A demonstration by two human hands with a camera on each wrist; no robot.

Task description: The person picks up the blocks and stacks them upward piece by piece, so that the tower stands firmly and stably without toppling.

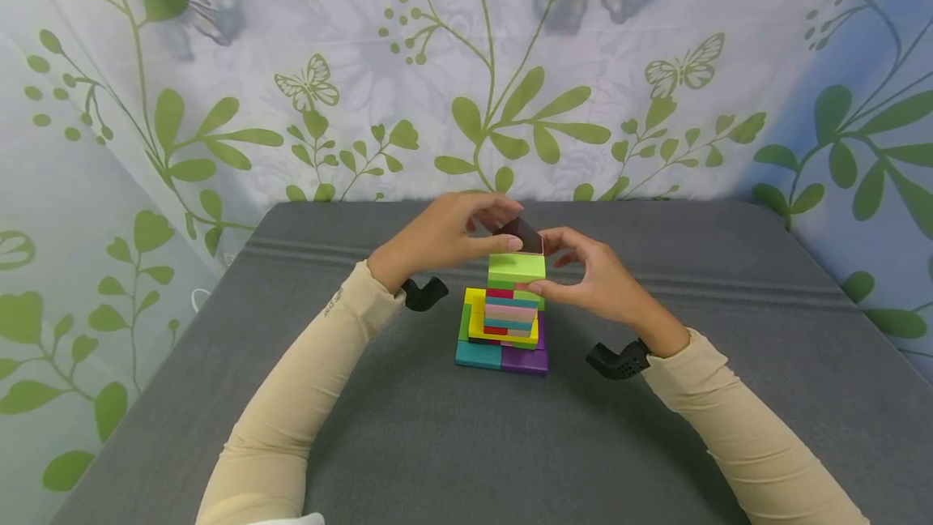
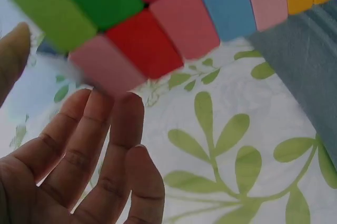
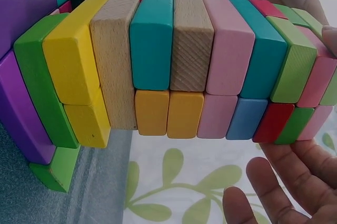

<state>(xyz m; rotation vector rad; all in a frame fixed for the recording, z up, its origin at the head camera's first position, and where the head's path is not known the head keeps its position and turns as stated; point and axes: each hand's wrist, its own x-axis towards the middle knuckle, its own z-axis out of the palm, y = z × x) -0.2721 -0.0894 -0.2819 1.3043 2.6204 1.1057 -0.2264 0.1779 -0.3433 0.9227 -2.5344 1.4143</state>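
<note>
— Blocks are already standing many layers high: the tower is sitting on the grey bench, near its middle, with teal and purple pieces at the base and yellow, pink, red and plain wood ones above.

— And what are the hands doing?

— The left hand is pinching a dark block between thumb and fingertips and holding it just over the lime green block that is capping the tower. The right hand is resting beside the upper layers, thumb and fingers lightly touching the side just under the lime piece, as if steadying it; they are not closing round any piece.

— Is the dark one down yet?

— It is looking tilted, one end lifted, so I am judging it as not yet seated. Whether its lower edge is touching the lime top, I cannot tell.

— How far along is the stacking, then?

— Most of it is looking done. No loose pieces are showing on the bench, so the dark block seems to be among the last to place. The upper layers are sitting narrower than the base, and from the right wrist view some rows are lying slightly out of line.
</note>
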